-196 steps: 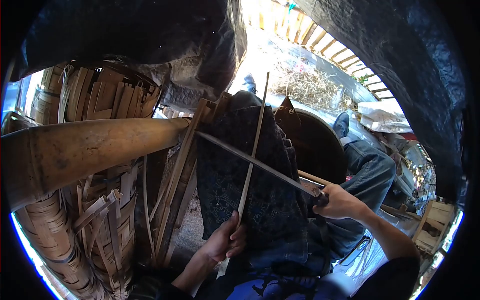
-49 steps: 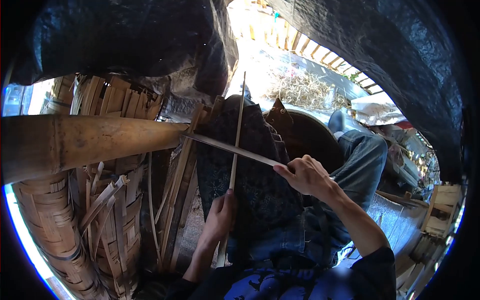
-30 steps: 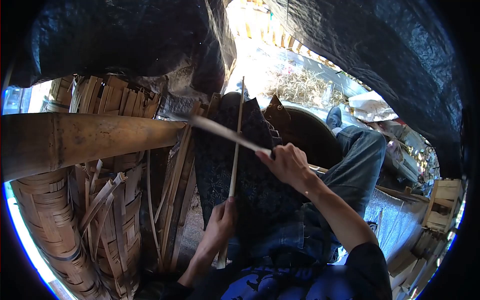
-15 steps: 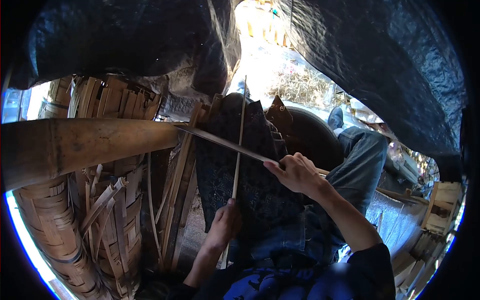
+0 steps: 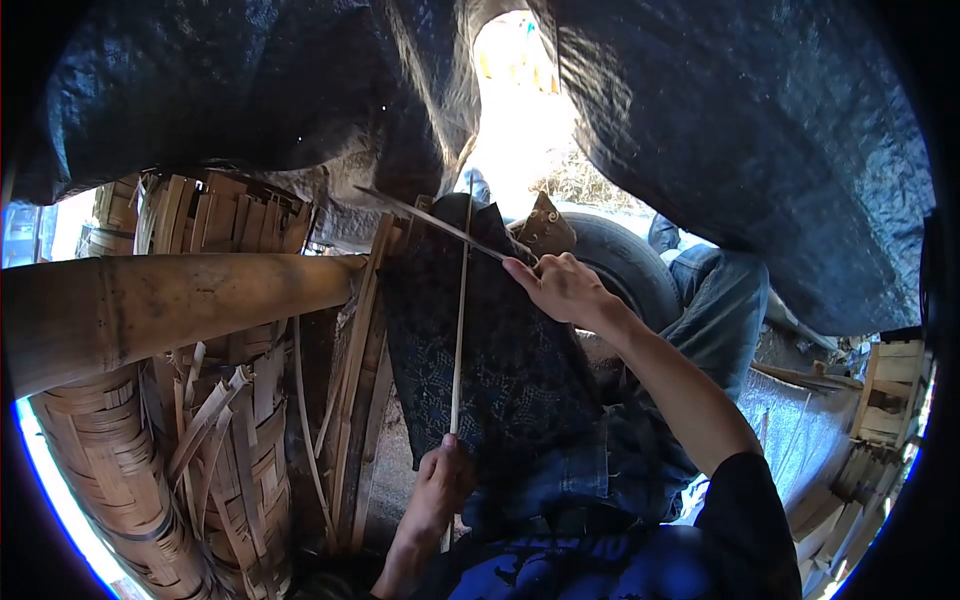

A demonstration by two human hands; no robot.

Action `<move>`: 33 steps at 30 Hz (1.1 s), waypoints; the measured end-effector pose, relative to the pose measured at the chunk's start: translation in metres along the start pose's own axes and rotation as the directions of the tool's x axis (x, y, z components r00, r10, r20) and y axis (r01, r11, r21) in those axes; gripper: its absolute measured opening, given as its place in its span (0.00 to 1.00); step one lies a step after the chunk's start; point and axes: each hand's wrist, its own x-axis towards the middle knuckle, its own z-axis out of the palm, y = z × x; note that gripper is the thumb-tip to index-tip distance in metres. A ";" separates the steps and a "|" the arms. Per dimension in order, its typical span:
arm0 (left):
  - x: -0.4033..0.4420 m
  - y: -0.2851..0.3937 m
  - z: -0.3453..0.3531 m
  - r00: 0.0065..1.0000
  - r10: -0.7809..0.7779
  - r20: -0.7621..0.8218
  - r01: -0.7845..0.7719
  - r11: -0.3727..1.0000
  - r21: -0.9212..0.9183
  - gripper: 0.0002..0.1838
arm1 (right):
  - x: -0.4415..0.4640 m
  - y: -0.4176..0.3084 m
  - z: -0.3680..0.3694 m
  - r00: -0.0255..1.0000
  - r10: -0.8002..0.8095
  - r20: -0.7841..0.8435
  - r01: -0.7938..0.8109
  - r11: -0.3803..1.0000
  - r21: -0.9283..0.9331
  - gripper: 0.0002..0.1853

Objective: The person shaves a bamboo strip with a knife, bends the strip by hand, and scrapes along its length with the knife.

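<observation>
My left hand [image 5: 440,485] is closed round the near end of a thin bamboo strip [image 5: 459,360], which points away from me over a dark patterned cloth [image 5: 500,345] on my lap. My right hand [image 5: 572,287] grips a long knife [image 5: 430,218]; its handle is hidden in my fingers. The blade slants up to the left and crosses the strip toward its far end. Whether the edge cuts into the strip cannot be made out.
A thick bamboo pole [image 5: 200,300] juts in from the left, above woven bamboo baskets [image 5: 110,450] with upright slats. A tyre [image 5: 630,260] stands beyond my right hand. Dark plastic sheeting [image 5: 740,130] hangs overhead. A wooden crate [image 5: 888,385] is at far right.
My right hand and the knife have moved away from me, toward the strip's far end. My left hand has drawn slightly closer to my body with the strip.
</observation>
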 end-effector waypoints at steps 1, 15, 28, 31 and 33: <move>0.000 -0.003 -0.001 1.000 0.007 0.003 -0.007 1.000 0.000 0.26 | 0.001 0.003 0.000 0.998 -0.064 -0.026 0.059 0.986 -0.153 0.34; -0.005 0.003 0.001 0.975 -0.029 -0.220 0.055 0.992 0.114 0.25 | 0.051 0.040 -0.045 0.657 0.372 0.656 -0.742 0.470 0.478 0.20; 0.032 0.021 0.034 0.827 0.545 -0.136 0.044 0.179 0.983 0.18 | -0.049 -0.016 -0.078 0.946 0.268 0.181 -0.322 0.838 0.441 0.32; 0.030 0.017 0.037 0.825 0.558 -0.095 0.060 0.081 0.995 0.15 | -0.050 -0.019 -0.087 0.972 0.237 0.007 -0.229 0.932 0.282 0.37; 0.029 0.012 0.039 0.832 0.548 -0.088 0.073 0.048 0.996 0.14 | -0.047 -0.019 -0.096 0.962 0.272 0.030 -0.270 0.923 0.274 0.38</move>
